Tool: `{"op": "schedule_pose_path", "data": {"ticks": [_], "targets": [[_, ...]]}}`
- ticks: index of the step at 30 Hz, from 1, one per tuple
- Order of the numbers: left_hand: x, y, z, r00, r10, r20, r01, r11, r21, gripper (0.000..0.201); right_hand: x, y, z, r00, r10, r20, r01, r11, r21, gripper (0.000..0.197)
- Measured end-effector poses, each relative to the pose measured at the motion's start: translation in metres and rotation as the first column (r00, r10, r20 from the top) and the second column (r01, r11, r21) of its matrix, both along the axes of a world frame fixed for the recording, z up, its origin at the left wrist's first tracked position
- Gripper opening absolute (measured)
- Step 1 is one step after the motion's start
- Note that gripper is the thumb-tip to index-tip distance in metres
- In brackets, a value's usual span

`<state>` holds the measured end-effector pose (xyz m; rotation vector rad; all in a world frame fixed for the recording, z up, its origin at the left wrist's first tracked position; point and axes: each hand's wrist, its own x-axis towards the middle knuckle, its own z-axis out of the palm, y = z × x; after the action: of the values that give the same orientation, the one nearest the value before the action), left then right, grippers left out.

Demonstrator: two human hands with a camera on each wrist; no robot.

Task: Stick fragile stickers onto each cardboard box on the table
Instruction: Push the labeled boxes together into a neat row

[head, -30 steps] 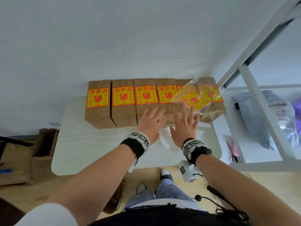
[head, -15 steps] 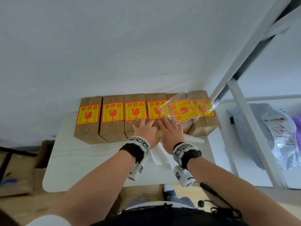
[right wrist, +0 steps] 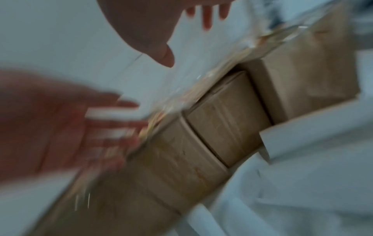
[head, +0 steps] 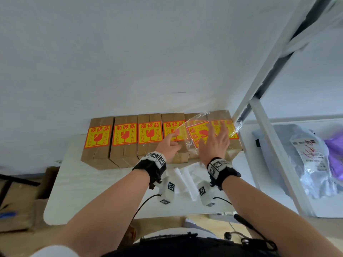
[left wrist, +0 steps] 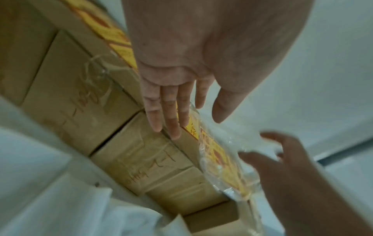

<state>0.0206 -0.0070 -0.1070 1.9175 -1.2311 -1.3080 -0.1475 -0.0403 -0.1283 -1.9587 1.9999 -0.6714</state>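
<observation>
Several brown cardboard boxes [head: 97,153] stand in a row at the back of the white table [head: 89,191], each with a yellow and red fragile sticker [head: 124,134] on top. A clear plastic bag of stickers [head: 194,134] lies across the two rightmost boxes. My left hand [head: 171,140] rests straight fingers [left wrist: 169,115] on the fourth box's top, at the left edge of the bag [left wrist: 220,164]. My right hand [head: 218,138] hovers open over the bag, fingers spread [left wrist: 282,156]. The right wrist view is blurred; it shows both open hands, the right one [right wrist: 157,36], above the box fronts [right wrist: 226,121].
White backing strips [head: 185,177] lie on the table in front of the boxes. A white metal shelf frame [head: 263,123] stands close on the right, with plastic bags [head: 311,154] on it. The wall is right behind the boxes. Cardboard pieces [head: 18,206] lie on the floor at left.
Both hands have moved up from the box fronts to the box tops. The right hand has shifted right, over the sticker bag; the left now touches the fourth box beside it.
</observation>
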Motion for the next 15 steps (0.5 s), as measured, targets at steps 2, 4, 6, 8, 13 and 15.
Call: {"op": "schedule_pose_path", "data": {"ticks": [2,4,6,8,13,15], "targets": [[-0.004,-0.005,0.001,0.98,0.107,-0.169,-0.096,0.993,0.072,0.049,-0.013,-0.013,0.001,0.977,-0.188,0.106,0.175,0.978,0.117,0.061],[-0.008,-0.01,0.003,0.942,0.182,-0.28,-0.148,0.979,0.138,0.047,-0.026,-0.027,0.002,0.935,-0.297,0.192,0.239,0.931,0.276,0.058],[-0.013,-0.014,0.004,0.915,0.231,-0.33,-0.183,0.968,0.171,0.046,-0.037,-0.041,-0.001,0.921,-0.322,0.217,0.221,0.894,0.389,0.049],[-0.016,-0.018,0.004,0.902,0.259,-0.347,-0.202,0.96,0.192,0.048,-0.042,-0.049,-0.002,0.92,-0.307,0.243,0.191,0.894,0.406,0.04],[-0.021,-0.02,0.004,0.864,0.356,-0.356,-0.309,0.933,0.182,0.063,-0.02,-0.053,0.024,0.856,-0.171,0.488,0.089,0.978,0.187,0.019],[-0.017,-0.021,0.005,0.812,0.449,-0.372,-0.416,0.893,0.171,0.077,-0.002,-0.054,0.043,0.833,-0.051,0.551,0.016,0.998,0.067,0.021]]}}
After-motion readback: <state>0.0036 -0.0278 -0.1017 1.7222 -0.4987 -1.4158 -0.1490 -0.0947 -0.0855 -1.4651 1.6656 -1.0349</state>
